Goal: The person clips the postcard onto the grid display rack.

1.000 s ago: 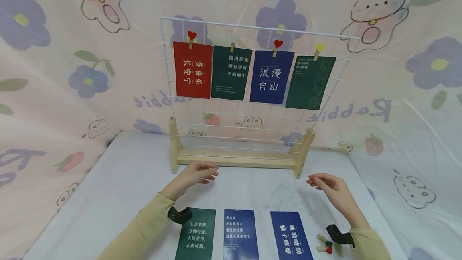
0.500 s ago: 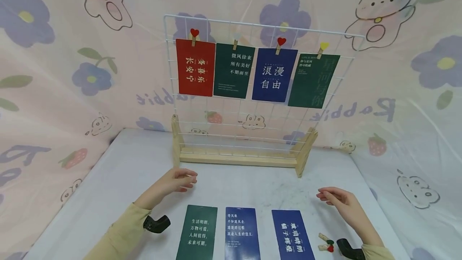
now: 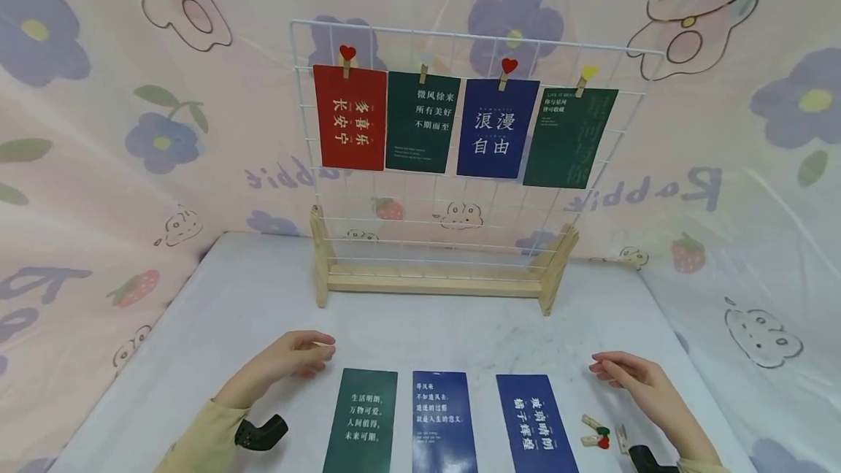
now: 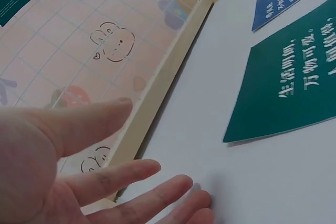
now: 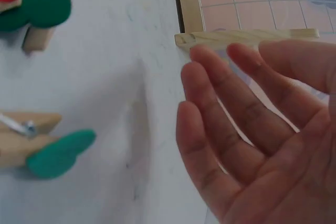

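My left hand (image 3: 282,358) hovers over the table left of a green card (image 3: 363,422) with white writing, its fingers loosely extended and holding nothing. Across from it, my right hand (image 3: 636,379) is raised with relaxed, slightly bent fingers and an unfilled palm. Small wooden clothespins (image 3: 594,441) with red and green heart tops lie just left of the right wrist. In the right wrist view, one clothespin with a green heart (image 5: 62,153) shows up close. Between the hands, a blue card (image 3: 443,418) and a tilted blue card (image 3: 537,425) lie flat beside the green one.
Behind the cards stands a white wire grid rack (image 3: 420,228) on a wooden base (image 3: 434,285). A red card (image 3: 350,119), a blue card (image 3: 497,130) and two green ones hang there from heart clothespins. Patterned cloth (image 3: 131,210) surrounds the white table (image 3: 420,327).
Both hands have drawn back from the rack toward the near side of the table, the left hand also moving left and the right hand slightly right. The cards stay in place.
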The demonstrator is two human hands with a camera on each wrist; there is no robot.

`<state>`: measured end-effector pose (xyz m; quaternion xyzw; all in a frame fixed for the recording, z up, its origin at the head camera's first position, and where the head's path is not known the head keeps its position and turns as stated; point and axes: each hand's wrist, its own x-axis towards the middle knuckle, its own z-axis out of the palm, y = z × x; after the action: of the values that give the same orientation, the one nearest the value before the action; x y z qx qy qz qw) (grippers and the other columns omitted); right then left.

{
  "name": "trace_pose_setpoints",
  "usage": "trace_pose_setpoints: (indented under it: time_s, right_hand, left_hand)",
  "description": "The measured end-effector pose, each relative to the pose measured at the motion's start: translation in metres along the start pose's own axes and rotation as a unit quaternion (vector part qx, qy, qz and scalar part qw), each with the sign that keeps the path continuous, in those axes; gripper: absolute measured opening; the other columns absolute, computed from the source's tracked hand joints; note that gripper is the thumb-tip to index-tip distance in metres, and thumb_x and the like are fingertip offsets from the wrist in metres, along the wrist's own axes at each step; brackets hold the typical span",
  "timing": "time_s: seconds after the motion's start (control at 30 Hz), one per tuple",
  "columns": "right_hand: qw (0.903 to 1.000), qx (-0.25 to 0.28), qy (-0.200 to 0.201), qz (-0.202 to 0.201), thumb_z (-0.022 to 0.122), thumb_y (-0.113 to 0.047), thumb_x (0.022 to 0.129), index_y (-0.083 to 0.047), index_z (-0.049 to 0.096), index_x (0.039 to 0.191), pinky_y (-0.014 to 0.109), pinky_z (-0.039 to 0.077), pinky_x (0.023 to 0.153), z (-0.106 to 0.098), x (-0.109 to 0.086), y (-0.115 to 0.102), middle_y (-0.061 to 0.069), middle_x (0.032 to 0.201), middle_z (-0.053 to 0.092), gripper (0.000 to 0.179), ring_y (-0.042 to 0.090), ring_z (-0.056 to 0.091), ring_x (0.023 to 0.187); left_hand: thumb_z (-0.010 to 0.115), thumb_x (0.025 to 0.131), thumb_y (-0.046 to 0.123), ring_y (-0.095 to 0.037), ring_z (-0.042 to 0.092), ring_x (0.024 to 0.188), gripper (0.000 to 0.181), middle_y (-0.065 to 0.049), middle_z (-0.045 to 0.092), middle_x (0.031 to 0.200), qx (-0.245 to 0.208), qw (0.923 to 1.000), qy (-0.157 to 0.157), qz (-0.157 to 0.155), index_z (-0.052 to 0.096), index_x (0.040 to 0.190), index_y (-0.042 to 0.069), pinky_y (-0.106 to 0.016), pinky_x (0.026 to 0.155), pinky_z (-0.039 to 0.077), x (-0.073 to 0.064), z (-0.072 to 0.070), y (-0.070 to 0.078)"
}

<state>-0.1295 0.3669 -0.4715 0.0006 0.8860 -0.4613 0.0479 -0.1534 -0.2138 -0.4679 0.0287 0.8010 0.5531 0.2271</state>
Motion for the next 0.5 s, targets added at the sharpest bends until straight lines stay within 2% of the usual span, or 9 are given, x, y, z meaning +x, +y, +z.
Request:
trace_pose_setpoints:
  time_s: [0.13, 0.27, 0.5]
  right_hand:
    - [0.9992, -0.013, -0.025, 0.026, 0.056, -0.024, 0.098, 0.007, 0.059, 0.120, 0.027, 0.055, 0.071, -0.004, -0.006, 0.004, 0.015, 0.102, 0.069, 0.038, 0.014, 0.063, 0.084]
    - [0.9963, -0.018, -0.068, 0.050, 0.057, -0.025, 0.097, 0.007, 0.059, 0.121, 0.026, 0.051, 0.063, -0.011, -0.013, 0.008, 0.014, 0.100, 0.068, 0.040, 0.016, 0.059, 0.078]
    - [0.9885, -0.007, -0.124, 0.086, 0.056, -0.030, 0.098, 0.010, 0.055, 0.123, 0.029, 0.045, 0.060, -0.020, -0.023, 0.016, 0.014, 0.103, 0.068, 0.047, 0.020, 0.058, 0.077]
  left_hand:
    - [0.067, 0.091, 0.029, -0.023, 0.063, 0.084, 0.052, -0.012, 0.067, 0.102, -0.013, 0.9999, 0.006, -0.005, 0.054, 0.125, -0.008, -0.036, 0.071, 0.055, -0.003, 0.005, -0.006]
    - [0.071, 0.088, 0.025, -0.021, 0.062, 0.075, 0.052, -0.009, 0.067, 0.091, -0.016, 0.9998, 0.011, -0.002, 0.054, 0.123, -0.010, -0.035, 0.065, 0.056, -0.005, 0.012, -0.007]
    - [0.075, 0.083, 0.015, -0.019, 0.061, 0.070, 0.046, -0.007, 0.064, 0.083, -0.016, 0.9997, 0.016, 0.007, 0.058, 0.118, -0.010, -0.035, 0.060, 0.056, -0.005, 0.019, -0.010]
